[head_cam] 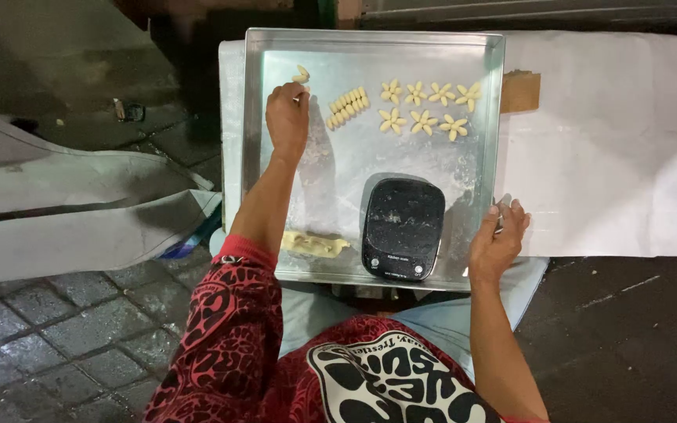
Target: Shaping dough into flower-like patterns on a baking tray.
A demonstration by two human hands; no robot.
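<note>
Your metal tray (370,47) holds several things: seven flower-shaped dough pieces (425,106) in two rows near its far right corner, a slanted row of small dough pieces (346,108) left of them, a black kitchen scale (402,227) near the close edge, and a flat strip of dough (313,244) beside the scale at the near left. Your left hand (287,117) reaches to the far left part of the tray, fingers pinched on a small dough piece (302,75) at its fingertips. Your right hand (497,239) curls over the tray's right edge, gripping the rim, well apart from that dough piece. White paper (613,157) lies under and right of the tray.
</note>
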